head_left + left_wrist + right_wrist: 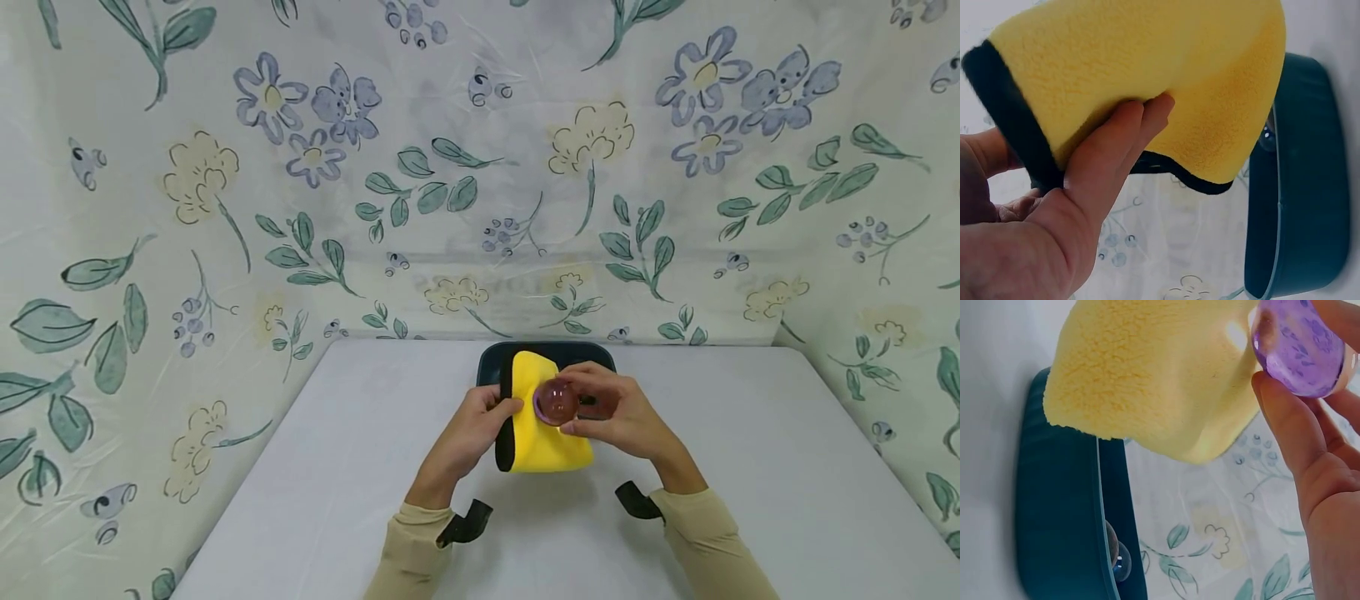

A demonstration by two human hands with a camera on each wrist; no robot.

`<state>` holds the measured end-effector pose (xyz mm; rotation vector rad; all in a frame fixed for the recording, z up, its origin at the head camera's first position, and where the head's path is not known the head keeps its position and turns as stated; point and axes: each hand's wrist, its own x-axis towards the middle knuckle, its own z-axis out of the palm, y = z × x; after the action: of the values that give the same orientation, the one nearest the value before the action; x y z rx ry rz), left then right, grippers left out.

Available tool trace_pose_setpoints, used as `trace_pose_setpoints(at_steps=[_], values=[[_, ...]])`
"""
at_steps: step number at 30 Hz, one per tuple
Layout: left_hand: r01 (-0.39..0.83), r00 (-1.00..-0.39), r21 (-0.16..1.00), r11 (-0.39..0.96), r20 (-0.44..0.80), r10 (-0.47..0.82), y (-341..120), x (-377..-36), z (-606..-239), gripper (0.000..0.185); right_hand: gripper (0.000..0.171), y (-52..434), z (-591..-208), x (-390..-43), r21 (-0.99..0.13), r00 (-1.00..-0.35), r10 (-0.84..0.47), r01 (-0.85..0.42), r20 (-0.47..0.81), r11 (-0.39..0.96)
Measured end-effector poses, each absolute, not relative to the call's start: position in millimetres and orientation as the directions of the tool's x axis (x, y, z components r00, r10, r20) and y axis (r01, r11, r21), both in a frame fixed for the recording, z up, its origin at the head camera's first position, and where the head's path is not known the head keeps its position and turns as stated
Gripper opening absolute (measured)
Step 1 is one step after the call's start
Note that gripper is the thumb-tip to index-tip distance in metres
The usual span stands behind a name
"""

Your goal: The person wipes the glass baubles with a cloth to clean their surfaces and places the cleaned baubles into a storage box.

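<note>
My left hand [480, 421] grips a folded yellow cloth [542, 433] with a black edge, thumb and fingers pinching it [1116, 150]. My right hand [611, 408] holds a small purple glass [556, 402], its round end facing me and touching the cloth. In the right wrist view the purple glass [1300, 347] sits between my fingers against the yellow cloth [1154, 375]. Both hands hover over the front of a dark teal tray [491, 360].
The dark teal tray [1054, 506] lies on a pale grey table [750, 467] near its far edge. A clear glass object [1116, 556] lies inside the tray. Floral fabric [450, 167] hangs behind and on both sides of the table.
</note>
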<state>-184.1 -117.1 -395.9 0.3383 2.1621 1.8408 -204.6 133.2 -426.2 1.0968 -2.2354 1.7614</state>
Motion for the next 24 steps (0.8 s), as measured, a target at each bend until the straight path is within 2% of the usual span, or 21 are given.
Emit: trace_pose_setpoints(at_steps=[15, 24], values=[[-0.005, -0.928, 0.985, 0.172, -0.069, 0.367, -113.6, -183.5, -397.9, 0.037, 0.058, 137.1, -423.9, -206.5, -0.845, -0.804, -0.409, -0.519, 0.431, 0.129], [-0.015, -0.934, 0.986, 0.164, -0.072, 0.35, -110.7, -181.9, -396.1, 0.037, 0.067, 139.5, -425.4, -209.5, -0.857, -0.807, -0.417, -0.502, 0.417, 0.115]])
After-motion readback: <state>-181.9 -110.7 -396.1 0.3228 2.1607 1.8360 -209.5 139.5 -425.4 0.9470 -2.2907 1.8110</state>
